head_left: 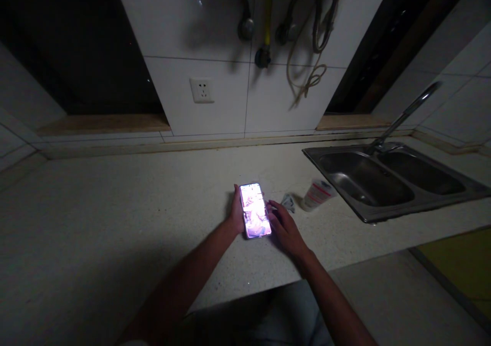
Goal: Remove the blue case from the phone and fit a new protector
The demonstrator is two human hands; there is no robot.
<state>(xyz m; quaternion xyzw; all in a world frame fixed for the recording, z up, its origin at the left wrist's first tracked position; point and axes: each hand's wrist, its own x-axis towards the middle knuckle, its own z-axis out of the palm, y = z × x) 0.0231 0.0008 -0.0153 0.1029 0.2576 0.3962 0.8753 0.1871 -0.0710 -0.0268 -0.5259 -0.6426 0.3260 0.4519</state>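
A smartphone (pixel 255 211) with a brightly lit screen is held just above the counter, tilted a little. My left hand (pixel 237 213) is closed around its left edge, the thumb along the side and the other fingers hidden beneath. To the right of the phone is my right hand (pixel 283 225), its fingers loosely bent and apart, with the tips close to the phone's edge. Whether they touch it I cannot tell. Just beyond the right hand lies a small crumpled wrapper (pixel 288 202), and beside that a whitish plastic cup (pixel 316 195) with red markings leans on its side.
A pale speckled countertop (pixel 115 208) runs along the tiled wall. On the right, a double steel sink (pixel 368 215) with a faucet (pixel 402 115) is set into it. A wall socket (pixel 202 90), a yellow pipe (pixel 268 18) and hanging hoses (pixel 316 23) are above. The room is dim.
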